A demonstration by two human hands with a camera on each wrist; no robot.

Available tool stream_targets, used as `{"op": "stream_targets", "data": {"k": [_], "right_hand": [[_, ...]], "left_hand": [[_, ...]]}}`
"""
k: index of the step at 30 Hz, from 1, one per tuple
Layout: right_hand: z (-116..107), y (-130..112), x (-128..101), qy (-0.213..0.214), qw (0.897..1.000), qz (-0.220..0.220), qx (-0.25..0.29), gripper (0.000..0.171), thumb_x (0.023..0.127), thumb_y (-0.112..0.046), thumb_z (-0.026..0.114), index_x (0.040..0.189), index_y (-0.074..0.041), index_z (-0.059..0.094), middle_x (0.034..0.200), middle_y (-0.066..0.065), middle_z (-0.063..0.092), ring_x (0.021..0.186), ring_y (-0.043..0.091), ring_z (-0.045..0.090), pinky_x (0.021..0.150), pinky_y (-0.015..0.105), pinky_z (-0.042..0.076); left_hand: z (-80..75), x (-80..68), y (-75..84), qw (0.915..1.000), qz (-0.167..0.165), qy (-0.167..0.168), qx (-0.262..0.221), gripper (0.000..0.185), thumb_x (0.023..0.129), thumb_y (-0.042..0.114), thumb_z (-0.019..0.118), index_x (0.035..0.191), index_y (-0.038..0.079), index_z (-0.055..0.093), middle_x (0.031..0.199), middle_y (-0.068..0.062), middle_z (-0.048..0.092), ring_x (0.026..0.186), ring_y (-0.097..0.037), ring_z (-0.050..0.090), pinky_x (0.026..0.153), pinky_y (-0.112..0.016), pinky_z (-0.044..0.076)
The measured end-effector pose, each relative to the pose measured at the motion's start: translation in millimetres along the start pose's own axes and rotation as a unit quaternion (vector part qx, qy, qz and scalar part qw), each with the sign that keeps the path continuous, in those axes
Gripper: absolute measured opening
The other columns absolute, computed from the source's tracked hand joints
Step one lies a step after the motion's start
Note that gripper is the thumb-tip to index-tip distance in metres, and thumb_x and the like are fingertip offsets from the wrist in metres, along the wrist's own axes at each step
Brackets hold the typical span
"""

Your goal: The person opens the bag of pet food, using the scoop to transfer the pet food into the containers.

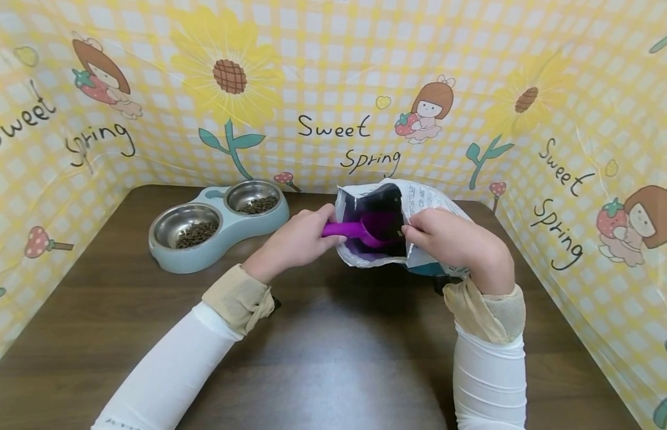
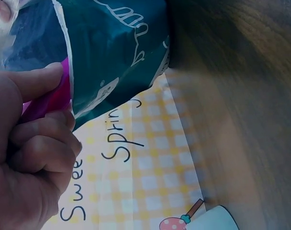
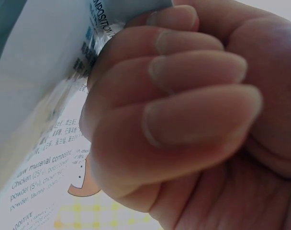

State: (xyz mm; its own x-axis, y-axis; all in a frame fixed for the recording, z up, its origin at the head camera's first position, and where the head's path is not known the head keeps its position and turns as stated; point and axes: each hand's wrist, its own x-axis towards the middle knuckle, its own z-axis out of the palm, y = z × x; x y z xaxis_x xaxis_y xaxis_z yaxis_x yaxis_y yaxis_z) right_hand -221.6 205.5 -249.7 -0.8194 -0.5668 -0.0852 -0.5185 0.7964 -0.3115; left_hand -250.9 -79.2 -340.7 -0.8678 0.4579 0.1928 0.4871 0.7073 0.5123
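Note:
My left hand [image 1: 298,239] grips the handle of a purple scoop [image 1: 341,229], whose bowl is inside the mouth of a pet food bag [image 1: 433,200]. In the left wrist view, curled fingers hold the scoop [image 2: 50,100] beside the bag's teal side [image 2: 117,52]. With thumb and fingers my right hand [image 1: 446,236] pinches the bag's rim on its right. The right wrist view shows those fingers [image 3: 184,110] curled against the printed white panel [image 3: 45,177]. The bag's mouth faces me; its dark inside hides how much it holds.
A pale blue double feeder [image 1: 204,257] stands at the back left of the brown table [image 1: 312,358]. Brown kibble lies in both its steel bowls, the left bowl [image 1: 167,230] and the right bowl [image 1: 239,194]. Yellow checked cloth [image 1: 333,89] walls the back and sides.

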Motion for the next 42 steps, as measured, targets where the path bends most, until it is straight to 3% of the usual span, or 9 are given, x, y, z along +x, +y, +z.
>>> {"op": "stream_targets", "data": {"k": [14,25,42], "right_hand": [[1,-1,0,-0.004,1.000,0.009,0.004,0.040,0.112,-0.021,0.053,0.074,-0.013,0.058,0.065,-0.006,0.038,0.060,0.013,0.041,0.061,0.031,0.038],[-3,-2,0,-0.006,1.000,0.018,0.002,0.041,0.112,-0.020,0.053,0.073,-0.013,0.055,0.064,-0.004,0.038,0.059,0.014,0.041,0.062,0.031,0.040],[-1,1,0,-0.005,1.000,0.015,0.002,0.041,0.113,-0.023,0.053,0.074,-0.013,0.056,0.063,-0.005,0.039,0.059,0.014,0.040,0.061,0.032,0.038]], "left_hand": [[-2.5,-9.7,-6.5,0.9996,-0.012,0.014,-0.020,0.028,0.103,0.033,0.077,0.106,0.012,0.059,0.074,-0.002,0.061,0.061,-0.016,0.054,0.059,-0.031,0.044],[-13.7,-16.2,-7.0,0.9993,-0.005,0.025,-0.027,0.026,0.103,0.031,0.075,0.105,0.012,0.057,0.074,-0.001,0.053,0.064,-0.017,0.051,0.060,-0.032,0.042],[-24.8,-25.3,-13.4,0.9991,-0.018,0.013,-0.035,0.024,0.105,0.031,0.073,0.107,0.014,0.056,0.076,-0.001,0.055,0.063,-0.017,0.049,0.060,-0.033,0.042]]}}
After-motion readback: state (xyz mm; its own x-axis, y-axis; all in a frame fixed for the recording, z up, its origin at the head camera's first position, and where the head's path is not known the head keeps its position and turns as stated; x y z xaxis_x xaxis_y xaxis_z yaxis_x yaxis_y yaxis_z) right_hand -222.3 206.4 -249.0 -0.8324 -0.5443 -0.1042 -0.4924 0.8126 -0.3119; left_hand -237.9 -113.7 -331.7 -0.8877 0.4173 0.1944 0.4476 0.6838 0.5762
